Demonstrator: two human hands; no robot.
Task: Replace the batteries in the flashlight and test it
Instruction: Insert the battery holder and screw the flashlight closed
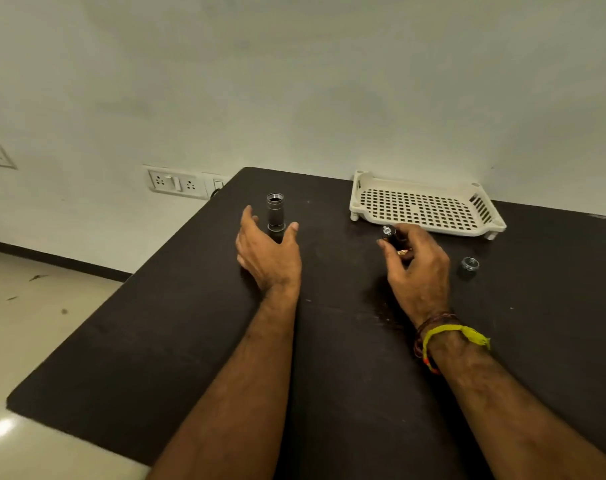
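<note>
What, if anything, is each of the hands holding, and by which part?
Right hand pinches a small dark battery holder around its lower end. Left hand is open beside the upright flashlight body, holding nothing.

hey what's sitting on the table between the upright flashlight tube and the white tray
Nothing: in the head view, the dark table is bare between the flashlight tube and the white tray. The right hand holds its battery piece nearer the camera.

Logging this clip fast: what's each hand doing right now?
Left hand: open, cupped around the upright flashlight body, not gripping it.
Right hand: closed on a small dark battery holder.
</note>
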